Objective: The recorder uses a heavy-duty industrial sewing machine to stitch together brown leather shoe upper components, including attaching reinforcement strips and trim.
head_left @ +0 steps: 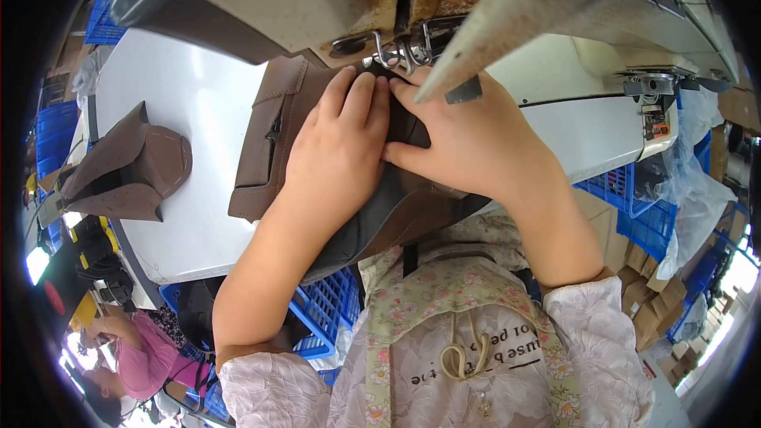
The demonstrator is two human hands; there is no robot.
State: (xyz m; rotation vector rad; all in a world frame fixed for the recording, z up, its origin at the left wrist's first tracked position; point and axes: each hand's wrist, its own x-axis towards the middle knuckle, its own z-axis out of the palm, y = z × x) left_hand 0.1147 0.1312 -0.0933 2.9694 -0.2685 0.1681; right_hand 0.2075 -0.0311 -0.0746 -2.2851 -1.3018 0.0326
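Under the head of a sewing machine (333, 8) lies a brown leather bag piece (273, 131) with a dark lining (341, 246). My left hand (337, 135) rests flat on it, fingers extended toward the needle area, thumb hidden. Beside it, my right hand (476, 131) presses on the same piece. Its thumb is stretched toward my left hand and stands apart from the index finger. Some right fingertips are hidden close to the metal presser parts (396, 55). A slanting machine part in front covers a bit of that hand.
On the white table (198, 246) at the left sits another brown leather piece (131, 166), folded. Blue plastic crates (329, 309) stand below the table edge, with another crate (646, 222) at the right under clear plastic. A person in pink (151, 357) is at the lower left.
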